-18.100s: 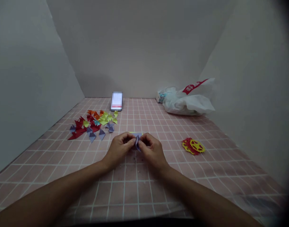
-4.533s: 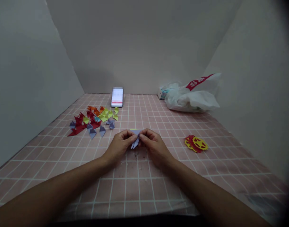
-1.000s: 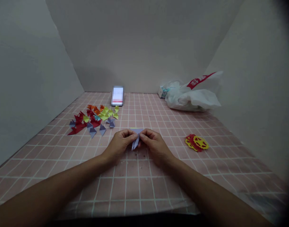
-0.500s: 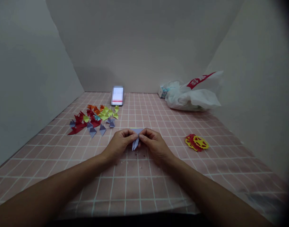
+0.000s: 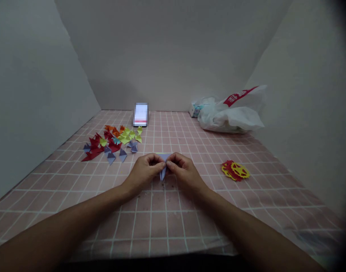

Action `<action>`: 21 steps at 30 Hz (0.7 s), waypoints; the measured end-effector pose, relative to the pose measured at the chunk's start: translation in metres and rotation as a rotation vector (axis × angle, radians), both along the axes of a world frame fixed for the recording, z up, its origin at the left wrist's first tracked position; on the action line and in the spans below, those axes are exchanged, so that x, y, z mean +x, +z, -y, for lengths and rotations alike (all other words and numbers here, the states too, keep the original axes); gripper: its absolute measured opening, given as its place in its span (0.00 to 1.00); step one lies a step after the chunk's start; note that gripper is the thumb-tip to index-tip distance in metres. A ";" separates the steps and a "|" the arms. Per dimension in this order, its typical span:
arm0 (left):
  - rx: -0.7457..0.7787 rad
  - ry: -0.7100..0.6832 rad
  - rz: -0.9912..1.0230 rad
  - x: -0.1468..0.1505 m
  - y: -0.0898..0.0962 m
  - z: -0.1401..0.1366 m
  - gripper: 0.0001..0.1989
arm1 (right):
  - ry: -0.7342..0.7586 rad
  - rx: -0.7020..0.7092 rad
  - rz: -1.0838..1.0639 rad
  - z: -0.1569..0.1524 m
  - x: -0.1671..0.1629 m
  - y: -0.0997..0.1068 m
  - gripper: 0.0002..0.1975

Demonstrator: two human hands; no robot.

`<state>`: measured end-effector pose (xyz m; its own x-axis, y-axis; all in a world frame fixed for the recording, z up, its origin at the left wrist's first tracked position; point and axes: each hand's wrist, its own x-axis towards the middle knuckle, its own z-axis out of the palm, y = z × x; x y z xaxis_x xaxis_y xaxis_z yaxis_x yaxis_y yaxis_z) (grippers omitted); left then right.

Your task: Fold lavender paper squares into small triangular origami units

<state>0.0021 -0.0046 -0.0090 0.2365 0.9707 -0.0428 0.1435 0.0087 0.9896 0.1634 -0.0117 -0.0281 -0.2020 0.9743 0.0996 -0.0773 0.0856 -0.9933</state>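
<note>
Folded lilac paper [image 5: 163,175] is pinched by the left hand [image 5: 144,169] and right hand [image 5: 184,172], mid-scene; the hands have drawn closer than a few seconds ago and its near tips point straighter, suggesting a crease being pressed. Beneath spreads a pink, white-gridded tablecloth [image 5: 159,224]; pale walls [image 5: 173,56] rise left, right and far.

The left hand [image 5: 146,170] and the right hand [image 5: 184,172] pinch one purple paper [image 5: 164,157] between them, its narrow end pointing toward the person. The fingers cover its folds, so I cannot tell them well. On the pink cloth [image 5: 158,223], at left, lie small folded papers [image 5: 114,146] of several colours, before a lit phone [image 5: 140,115]. At right are red-yellow cutouts [image 5: 235,171] and, farther, a white bag [image 5: 228,119].
</note>
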 end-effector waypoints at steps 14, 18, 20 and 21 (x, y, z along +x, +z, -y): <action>0.056 -0.092 -0.320 -0.003 0.009 -0.003 0.05 | -0.004 0.104 0.129 -0.004 0.003 0.000 0.06; 0.025 -0.086 -0.293 -0.004 0.009 -0.004 0.05 | -0.002 0.111 0.204 -0.002 0.003 0.002 0.06; -0.013 -0.091 -0.272 -0.004 0.008 -0.004 0.04 | -0.029 0.134 0.237 -0.001 0.003 0.004 0.06; -0.032 -0.097 -0.254 -0.004 0.008 -0.004 0.05 | -0.051 0.143 0.240 -0.001 0.003 0.004 0.07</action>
